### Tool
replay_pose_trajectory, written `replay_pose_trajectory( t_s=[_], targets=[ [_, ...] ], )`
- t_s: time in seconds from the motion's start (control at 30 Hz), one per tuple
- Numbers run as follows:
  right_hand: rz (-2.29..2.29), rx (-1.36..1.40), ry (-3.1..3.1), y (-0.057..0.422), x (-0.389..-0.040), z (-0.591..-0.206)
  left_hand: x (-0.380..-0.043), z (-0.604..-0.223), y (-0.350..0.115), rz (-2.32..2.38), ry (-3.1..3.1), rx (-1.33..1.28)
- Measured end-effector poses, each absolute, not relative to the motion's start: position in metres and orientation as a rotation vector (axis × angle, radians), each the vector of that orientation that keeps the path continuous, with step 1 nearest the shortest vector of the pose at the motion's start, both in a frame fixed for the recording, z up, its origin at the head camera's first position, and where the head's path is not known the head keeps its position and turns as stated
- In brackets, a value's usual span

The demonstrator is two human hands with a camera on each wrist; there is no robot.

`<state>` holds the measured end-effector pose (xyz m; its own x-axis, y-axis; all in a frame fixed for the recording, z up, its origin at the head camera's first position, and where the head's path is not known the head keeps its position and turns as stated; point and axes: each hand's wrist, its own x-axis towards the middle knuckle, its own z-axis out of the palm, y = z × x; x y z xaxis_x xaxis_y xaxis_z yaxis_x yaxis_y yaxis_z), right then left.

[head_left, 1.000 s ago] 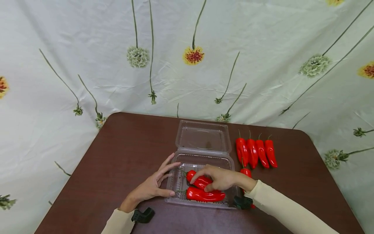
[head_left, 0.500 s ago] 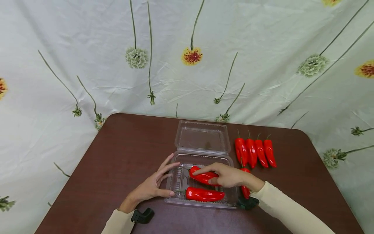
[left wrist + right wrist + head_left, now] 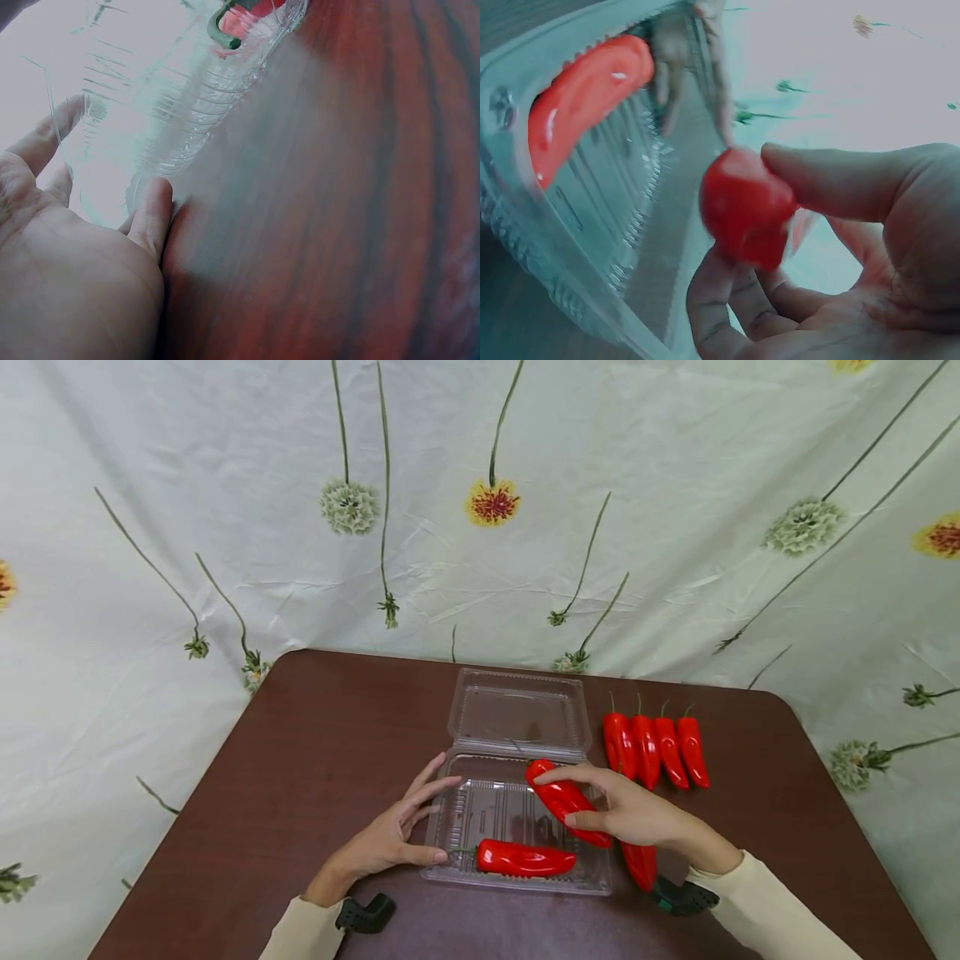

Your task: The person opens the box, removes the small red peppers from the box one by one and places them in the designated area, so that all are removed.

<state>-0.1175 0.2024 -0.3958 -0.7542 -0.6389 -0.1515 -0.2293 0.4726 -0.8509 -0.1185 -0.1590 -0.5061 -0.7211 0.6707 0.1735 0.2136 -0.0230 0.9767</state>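
Note:
My right hand [image 3: 637, 810] holds a glossy red chili pepper [image 3: 566, 802] between thumb and fingers, over the right part of a clear plastic clamshell box [image 3: 480, 760]. In the right wrist view this pepper [image 3: 744, 202] shows end-on in the grip. A second red chili [image 3: 525, 858] lies crosswise along the front of the box, its green stem to the left. My left hand [image 3: 386, 839] rests at the box's left side with fingers spread and straight. The left wrist view has its thumb [image 3: 154, 214] right at the box wall.
The box's clear lid [image 3: 521, 710] lies folded back toward the curtain. Several red chilies [image 3: 656, 752] stand in a row to its right. Another chili [image 3: 639, 865] lies on the brown table [image 3: 337, 727], partly under my right hand. A flowered curtain [image 3: 420, 527] hangs behind.
My right hand has lifted the rear chili from the box floor and moved it right, tilting its stem end away from me. The left hand and front chili stay in place.

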Motion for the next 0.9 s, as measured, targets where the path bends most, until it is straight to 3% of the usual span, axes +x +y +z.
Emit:
replay_pose_trajectory(
  t_s=[0.4, 0.9],
  targets=[
    [-1.408, -0.544, 2.348, 0.248, -0.096, -0.390, -0.119, -0.506, -0.159, 1.794, 1.906, 0.937],
    [-1.543, -0.340, 2.376, 0.300, -0.066, -0.421, -0.118, -0.507, -0.158, 1.809, 1.891, 0.916]
  ],
)
